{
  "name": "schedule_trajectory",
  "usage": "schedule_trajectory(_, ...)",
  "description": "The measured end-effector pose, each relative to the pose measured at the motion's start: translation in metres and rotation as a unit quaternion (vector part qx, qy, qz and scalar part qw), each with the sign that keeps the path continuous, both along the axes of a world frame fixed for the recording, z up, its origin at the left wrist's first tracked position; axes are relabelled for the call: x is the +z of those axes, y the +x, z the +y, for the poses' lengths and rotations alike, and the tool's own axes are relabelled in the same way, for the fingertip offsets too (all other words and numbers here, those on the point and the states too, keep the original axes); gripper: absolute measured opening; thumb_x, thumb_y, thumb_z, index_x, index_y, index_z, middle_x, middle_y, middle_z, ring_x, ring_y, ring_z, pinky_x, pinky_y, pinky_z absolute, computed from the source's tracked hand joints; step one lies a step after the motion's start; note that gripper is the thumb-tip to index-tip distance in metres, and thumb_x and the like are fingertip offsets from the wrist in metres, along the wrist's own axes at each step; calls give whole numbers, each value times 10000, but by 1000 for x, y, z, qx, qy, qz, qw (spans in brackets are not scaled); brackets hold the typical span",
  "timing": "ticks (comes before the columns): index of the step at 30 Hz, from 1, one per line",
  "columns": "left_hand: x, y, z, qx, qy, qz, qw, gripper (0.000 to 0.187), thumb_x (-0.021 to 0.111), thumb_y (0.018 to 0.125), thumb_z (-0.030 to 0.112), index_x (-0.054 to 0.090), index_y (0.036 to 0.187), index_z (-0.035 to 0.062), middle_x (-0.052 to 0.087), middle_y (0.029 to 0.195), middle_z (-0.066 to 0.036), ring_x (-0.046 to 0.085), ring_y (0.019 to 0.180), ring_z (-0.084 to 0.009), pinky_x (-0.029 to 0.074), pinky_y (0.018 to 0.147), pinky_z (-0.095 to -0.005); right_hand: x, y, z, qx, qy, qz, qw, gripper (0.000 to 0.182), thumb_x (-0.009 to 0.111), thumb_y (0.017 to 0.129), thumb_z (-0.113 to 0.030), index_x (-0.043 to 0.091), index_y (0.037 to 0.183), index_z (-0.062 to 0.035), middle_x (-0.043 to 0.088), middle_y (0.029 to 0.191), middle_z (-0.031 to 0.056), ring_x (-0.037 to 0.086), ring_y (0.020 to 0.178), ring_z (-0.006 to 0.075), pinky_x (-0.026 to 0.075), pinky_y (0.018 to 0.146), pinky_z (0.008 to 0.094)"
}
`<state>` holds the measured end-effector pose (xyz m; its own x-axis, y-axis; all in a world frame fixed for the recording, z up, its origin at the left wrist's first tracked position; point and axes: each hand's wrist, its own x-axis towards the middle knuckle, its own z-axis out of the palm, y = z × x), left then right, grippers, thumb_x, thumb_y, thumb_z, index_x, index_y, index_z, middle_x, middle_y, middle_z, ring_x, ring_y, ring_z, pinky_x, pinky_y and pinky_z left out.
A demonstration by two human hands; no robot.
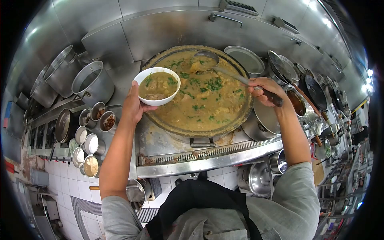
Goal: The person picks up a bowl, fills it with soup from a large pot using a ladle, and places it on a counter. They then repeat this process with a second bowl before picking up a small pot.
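Observation:
My left hand point(134, 103) grips a white bowl point(168, 96) by its side, with the thumb at the rim. Stew with bits of green herb fills much of the bowl, which is held above the left edge of a very wide pan point(192, 134). In the pan lies a thick yellow-brown stew point(176, 114) scattered with chopped green herbs point(212, 84). My right hand point(267, 90) is closed around the dark handle of a ladle point(236, 76). The ladle's metal head is at the far side of the pan, dipped partly into the stew.
Tall metal pots point(94, 82) stand at the left, with small containers of ingredients point(92, 144) in front of them. A round metal lid point(245, 60) and a large pot point(266, 116) sit right of the pan. Woks point(314, 90) line the right side. A wall tap point(226, 19) juts out behind.

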<state>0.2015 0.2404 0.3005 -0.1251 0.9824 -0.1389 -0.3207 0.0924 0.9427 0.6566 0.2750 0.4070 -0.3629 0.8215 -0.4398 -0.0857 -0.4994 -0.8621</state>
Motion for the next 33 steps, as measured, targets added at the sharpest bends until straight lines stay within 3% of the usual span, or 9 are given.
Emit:
schedule_trajectory(6, 1, 7, 7, -18, -4, -9, 1000, 639, 360, 1068, 561, 386, 1479, 73, 571, 1338, -191, 699, 1065, -337, 668, 722, -478, 15, 17, -8, -10, -17, 52, 998, 246, 562, 988, -83, 580, 1107, 132, 594, 791, 61, 488, 503, 32, 385, 349, 175)
schedule_trajectory(17, -16, 46, 46, -19, 40, -16, 999, 610, 365, 1071, 538, 338, 1475, 82, 566, 1320, -225, 718, 1006, -357, 682, 675, -469, 74, 18, -50, -8, 50, 43, 998, 347, 531, 1005, -108, 534, 1228, 159, 593, 817, 77, 480, 494, 39, 380, 306, 191)
schedule_trajectory(23, -21, 76, 64, -2, 6, -31, 999, 671, 404, 1051, 565, 263, 1526, 112, 552, 1321, -236, 717, 1005, -373, 689, 691, -482, 92, 15, -68, -1, 71, 82, 994, 358, 505, 992, -78, 504, 1264, 155, 582, 814, 94, 474, 466, 45, 382, 277, 202)
schedule_trajectory(29, -22, 99, 72, -6, 14, -34, 999, 712, 412, 1037, 596, 247, 1535, 115, 570, 1293, -235, 731, 954, -366, 690, 642, -462, 88, 7, -81, 51, 49, 111, 991, 331, 502, 984, -64, 510, 1261, 118, 595, 821, 108, 499, 462, 64, 394, 268, 215)
schedule_trajectory(33, -14, 105, 67, 4, 25, -30, 999, 705, 406, 1039, 595, 255, 1528, 110, 588, 1267, -236, 736, 930, -364, 687, 614, -440, 78, -7, -90, 52, 60, 7, 997, 227, 530, 974, -49, 559, 1150, 92, 596, 796, 93, 492, 445, 54, 418, 282, 209)
